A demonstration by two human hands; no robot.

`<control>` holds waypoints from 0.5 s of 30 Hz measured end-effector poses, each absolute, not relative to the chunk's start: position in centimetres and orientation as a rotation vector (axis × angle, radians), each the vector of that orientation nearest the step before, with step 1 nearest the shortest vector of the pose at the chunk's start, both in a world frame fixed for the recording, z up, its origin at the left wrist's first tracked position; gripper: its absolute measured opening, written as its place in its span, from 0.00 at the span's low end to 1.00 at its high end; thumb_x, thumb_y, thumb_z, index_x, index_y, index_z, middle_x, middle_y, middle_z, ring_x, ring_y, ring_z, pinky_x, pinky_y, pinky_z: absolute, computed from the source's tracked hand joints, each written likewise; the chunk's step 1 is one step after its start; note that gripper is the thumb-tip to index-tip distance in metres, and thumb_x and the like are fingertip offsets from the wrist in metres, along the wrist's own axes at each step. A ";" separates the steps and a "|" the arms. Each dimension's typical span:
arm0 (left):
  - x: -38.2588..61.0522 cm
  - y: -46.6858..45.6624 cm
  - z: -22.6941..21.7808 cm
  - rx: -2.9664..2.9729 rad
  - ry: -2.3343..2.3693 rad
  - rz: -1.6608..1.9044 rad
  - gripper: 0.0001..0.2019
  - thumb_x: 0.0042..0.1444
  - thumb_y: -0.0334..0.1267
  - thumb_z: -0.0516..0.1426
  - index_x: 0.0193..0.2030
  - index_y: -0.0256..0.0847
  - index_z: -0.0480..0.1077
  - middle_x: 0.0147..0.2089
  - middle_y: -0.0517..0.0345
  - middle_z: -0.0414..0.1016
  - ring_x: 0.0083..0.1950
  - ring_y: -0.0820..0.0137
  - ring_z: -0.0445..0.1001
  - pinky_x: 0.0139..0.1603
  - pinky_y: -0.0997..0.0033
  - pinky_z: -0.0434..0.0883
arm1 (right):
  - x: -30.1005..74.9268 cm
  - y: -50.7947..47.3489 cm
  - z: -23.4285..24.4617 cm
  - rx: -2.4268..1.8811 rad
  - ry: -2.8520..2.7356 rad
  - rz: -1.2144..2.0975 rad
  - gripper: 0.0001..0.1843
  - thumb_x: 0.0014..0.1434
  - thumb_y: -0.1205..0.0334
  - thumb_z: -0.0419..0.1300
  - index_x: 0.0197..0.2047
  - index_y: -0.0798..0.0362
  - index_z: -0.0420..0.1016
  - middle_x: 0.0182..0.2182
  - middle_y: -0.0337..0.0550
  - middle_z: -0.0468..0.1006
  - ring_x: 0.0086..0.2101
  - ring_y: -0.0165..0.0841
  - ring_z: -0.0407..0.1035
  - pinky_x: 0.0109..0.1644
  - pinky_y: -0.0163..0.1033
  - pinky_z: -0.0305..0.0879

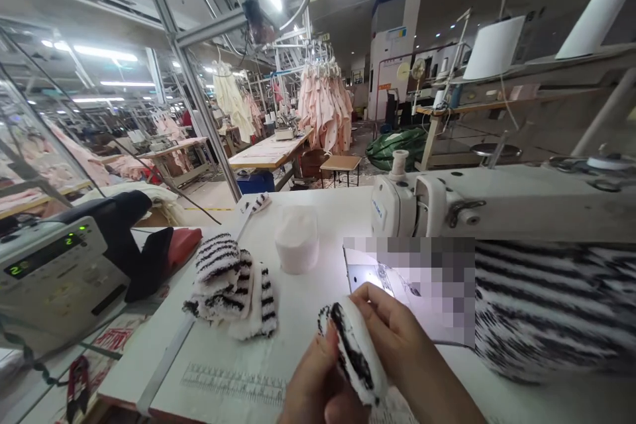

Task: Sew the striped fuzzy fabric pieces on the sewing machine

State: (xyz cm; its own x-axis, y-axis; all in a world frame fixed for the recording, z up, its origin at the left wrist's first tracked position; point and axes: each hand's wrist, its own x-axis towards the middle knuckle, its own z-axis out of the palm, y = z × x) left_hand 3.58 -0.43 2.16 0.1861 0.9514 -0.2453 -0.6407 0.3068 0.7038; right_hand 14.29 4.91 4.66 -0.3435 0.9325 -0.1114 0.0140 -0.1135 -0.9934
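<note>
Both hands pinch a small fuzzy black-and-white striped fabric piece (354,348) near the table's front edge. My left hand (318,381) grips its lower left side with the thumb on top. My right hand (397,331) holds its right side. A pile of similar striped fabric pieces (231,285) lies on the white table (298,318) to the left. The white sewing machine (447,209) stands right behind my hands, its lit needle area partly hidden by a blurred patch.
Striped fuzzy fabric (551,308) is heaped under the machine arm at right. A white roll (297,238) stands mid-table. A control box (54,271) sits at left, red snips (77,387) below it. Hanging pink garments (325,106) and worktables fill the background.
</note>
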 end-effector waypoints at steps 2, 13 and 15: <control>4.0 -0.7 2.7 0.397 0.653 1.110 0.20 0.43 0.57 0.66 0.28 0.40 0.76 0.12 0.64 0.62 0.13 0.78 0.60 0.13 0.81 0.60 | 14.3 4.9 5.0 -1.091 -1.406 1.604 0.18 0.57 0.45 0.55 0.27 0.51 0.61 0.20 0.31 0.61 0.23 0.27 0.55 0.27 0.33 0.53; 3.0 0.1 5.4 0.177 0.438 1.286 0.11 0.45 0.37 0.69 0.36 0.37 0.79 0.32 0.58 0.80 0.18 0.86 0.67 0.13 0.93 0.62 | 15.4 2.7 5.6 -1.137 -1.405 1.262 0.19 0.60 0.42 0.51 0.39 0.48 0.68 0.31 0.37 0.70 0.36 0.32 0.66 0.43 0.36 0.61; 3.5 0.0 4.8 0.211 0.473 1.316 0.12 0.45 0.38 0.69 0.37 0.37 0.79 0.35 0.56 0.80 0.20 0.85 0.68 0.15 0.92 0.63 | 15.4 1.4 6.3 -1.235 -1.366 1.099 0.21 0.59 0.39 0.50 0.42 0.46 0.70 0.33 0.38 0.72 0.38 0.33 0.67 0.45 0.35 0.61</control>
State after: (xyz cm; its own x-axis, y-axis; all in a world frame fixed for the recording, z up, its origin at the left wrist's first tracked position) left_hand 3.50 -0.01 4.78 0.1742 0.9613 -0.2133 -0.8773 0.2499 0.4098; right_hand 15.42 1.38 6.33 -0.0310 0.9963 0.0798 0.1351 0.0833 -0.9873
